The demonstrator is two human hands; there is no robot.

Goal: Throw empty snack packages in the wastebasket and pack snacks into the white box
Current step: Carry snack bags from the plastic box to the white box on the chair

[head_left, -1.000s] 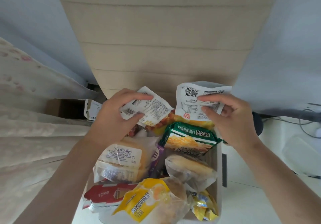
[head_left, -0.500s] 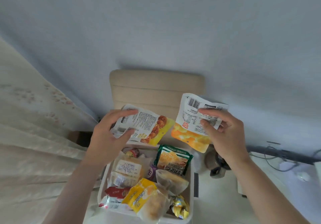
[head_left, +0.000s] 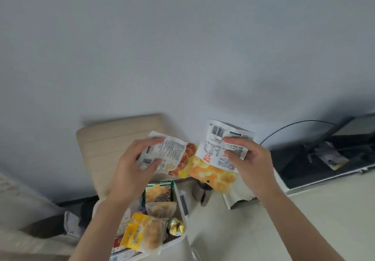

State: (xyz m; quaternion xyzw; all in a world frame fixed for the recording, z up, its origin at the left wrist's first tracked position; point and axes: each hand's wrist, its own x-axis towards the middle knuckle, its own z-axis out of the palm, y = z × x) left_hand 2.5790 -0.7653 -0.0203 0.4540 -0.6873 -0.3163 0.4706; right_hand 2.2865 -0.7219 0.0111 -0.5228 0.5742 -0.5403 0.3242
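Observation:
My left hand point(head_left: 132, 165) grips a flat white and yellow snack package point(head_left: 172, 157) with printed text and a picture of fried pieces. My right hand point(head_left: 251, 163) holds a second flat package point(head_left: 213, 159), white with a barcode on top and orange at the bottom. Both packages are raised side by side, edges nearly touching, above the far end of the white box point(head_left: 183, 202). The box stands below my hands, filled with several wrapped snacks, among them a green packet point(head_left: 159, 190) and a yellow bread bag point(head_left: 142, 234). No wastebasket shows.
A beige padded chair back point(head_left: 113, 139) stands behind the box against a pale wall. A black monitor base and cable point(head_left: 316, 159) sit at the right on a light tabletop point(head_left: 304, 220). Bedding or curtain fabric point(head_left: 18, 200) lies at the left.
Both hands rose with the packages, up and away from the box. My head tilted up, so the box shrank toward the bottom and more wall shows. The packages drew closer together.

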